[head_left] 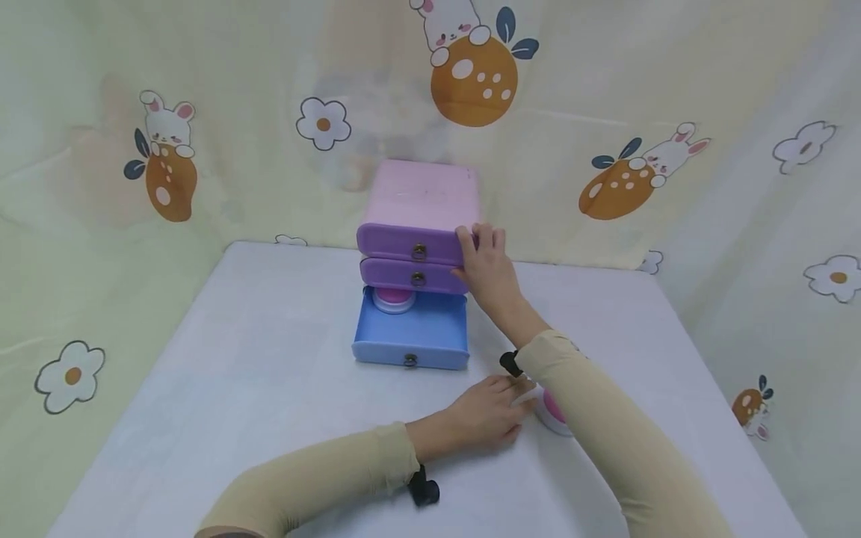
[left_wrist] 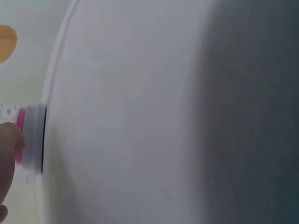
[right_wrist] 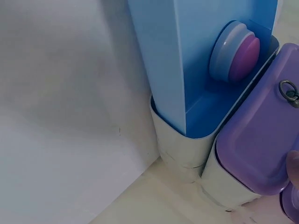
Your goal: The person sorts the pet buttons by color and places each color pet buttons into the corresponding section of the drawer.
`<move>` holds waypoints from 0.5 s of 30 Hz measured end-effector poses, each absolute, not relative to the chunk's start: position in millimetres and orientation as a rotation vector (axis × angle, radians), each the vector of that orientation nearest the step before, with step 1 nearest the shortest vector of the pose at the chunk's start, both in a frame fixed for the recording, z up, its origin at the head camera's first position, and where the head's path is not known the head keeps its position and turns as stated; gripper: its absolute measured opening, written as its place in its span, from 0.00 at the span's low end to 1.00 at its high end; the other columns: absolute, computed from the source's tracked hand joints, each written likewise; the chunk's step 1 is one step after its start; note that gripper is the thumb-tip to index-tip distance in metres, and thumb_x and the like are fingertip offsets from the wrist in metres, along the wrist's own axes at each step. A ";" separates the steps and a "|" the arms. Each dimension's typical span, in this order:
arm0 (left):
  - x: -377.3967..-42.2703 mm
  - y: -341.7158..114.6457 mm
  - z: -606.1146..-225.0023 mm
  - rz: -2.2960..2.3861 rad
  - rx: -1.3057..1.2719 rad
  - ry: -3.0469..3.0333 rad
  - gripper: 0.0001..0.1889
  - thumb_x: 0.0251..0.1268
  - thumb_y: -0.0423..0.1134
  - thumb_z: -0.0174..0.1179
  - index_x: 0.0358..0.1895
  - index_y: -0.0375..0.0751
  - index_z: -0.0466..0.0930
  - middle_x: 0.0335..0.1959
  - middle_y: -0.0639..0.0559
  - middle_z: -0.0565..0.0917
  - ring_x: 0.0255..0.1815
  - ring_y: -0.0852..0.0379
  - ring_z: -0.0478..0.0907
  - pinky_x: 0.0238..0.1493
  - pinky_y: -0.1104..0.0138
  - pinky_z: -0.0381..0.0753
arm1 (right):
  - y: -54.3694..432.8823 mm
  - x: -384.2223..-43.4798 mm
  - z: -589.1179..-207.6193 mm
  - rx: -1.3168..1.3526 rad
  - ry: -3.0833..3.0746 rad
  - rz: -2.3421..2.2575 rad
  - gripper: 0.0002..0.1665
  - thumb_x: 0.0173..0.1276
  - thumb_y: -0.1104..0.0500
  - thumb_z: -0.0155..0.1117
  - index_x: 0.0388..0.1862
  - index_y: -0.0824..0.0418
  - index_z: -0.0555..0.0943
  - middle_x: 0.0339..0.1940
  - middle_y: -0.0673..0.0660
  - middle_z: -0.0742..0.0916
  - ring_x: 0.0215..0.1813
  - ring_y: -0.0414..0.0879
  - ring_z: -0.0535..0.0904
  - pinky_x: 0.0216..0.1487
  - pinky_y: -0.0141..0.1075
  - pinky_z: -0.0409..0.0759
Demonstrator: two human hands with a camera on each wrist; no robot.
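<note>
A small drawer cabinet (head_left: 424, 194), with a pink body, stands at the back of the table. My right hand (head_left: 491, 276) rests on its front right corner, fingertips at the upper purple drawer (head_left: 386, 240) and thumb by the lower purple drawer (head_left: 383, 275). The blue drawer (head_left: 437, 325) at the bottom is pulled out. Inside it, at the back left, sits a round white push button with a pink top (right_wrist: 243, 58). My left hand (head_left: 487, 411) reaches right across the table, its fingers extended toward a second pink-topped push button (left_wrist: 33, 140), partly hidden behind my right sleeve.
All this stands on a white-covered table (head_left: 269, 344) with rounded back corners. A patterned curtain (head_left: 255, 172) with rabbits and flowers hangs behind and on both sides. Each drawer front has a small ring pull (head_left: 410, 360). My forearms cross close together at the right.
</note>
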State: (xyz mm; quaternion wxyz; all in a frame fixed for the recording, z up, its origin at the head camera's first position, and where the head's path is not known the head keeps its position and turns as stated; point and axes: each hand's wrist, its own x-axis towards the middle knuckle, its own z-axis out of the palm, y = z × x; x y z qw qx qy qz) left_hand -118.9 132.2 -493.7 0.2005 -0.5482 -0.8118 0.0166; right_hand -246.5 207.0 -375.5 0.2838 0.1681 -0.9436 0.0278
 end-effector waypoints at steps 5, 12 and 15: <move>-113.3 152.4 -494.1 0.054 -1.544 -2.195 0.24 0.62 0.59 0.49 0.59 0.56 0.73 0.57 0.54 0.73 0.60 0.57 0.70 0.59 0.65 0.71 | 199.7 -246.7 -376.1 0.427 -2.550 0.071 0.40 0.58 0.48 0.71 0.61 0.56 0.58 0.55 0.63 0.66 0.52 0.60 0.63 0.28 0.41 0.83; -113.5 176.8 -479.6 -0.024 -1.554 -2.300 0.21 0.61 0.60 0.53 0.55 0.59 0.74 0.61 0.60 0.73 0.63 0.61 0.65 0.66 0.64 0.62 | 195.7 -245.3 -377.9 0.419 -2.560 0.091 0.40 0.59 0.49 0.70 0.62 0.56 0.57 0.54 0.62 0.65 0.52 0.59 0.63 0.28 0.40 0.82; -116.2 191.0 -470.2 0.009 -1.589 -2.475 0.22 0.61 0.61 0.52 0.57 0.60 0.71 0.61 0.65 0.70 0.64 0.66 0.62 0.66 0.69 0.58 | 195.9 -244.7 -379.3 0.411 -2.557 0.113 0.40 0.59 0.50 0.70 0.61 0.56 0.57 0.54 0.62 0.66 0.51 0.59 0.63 0.28 0.41 0.82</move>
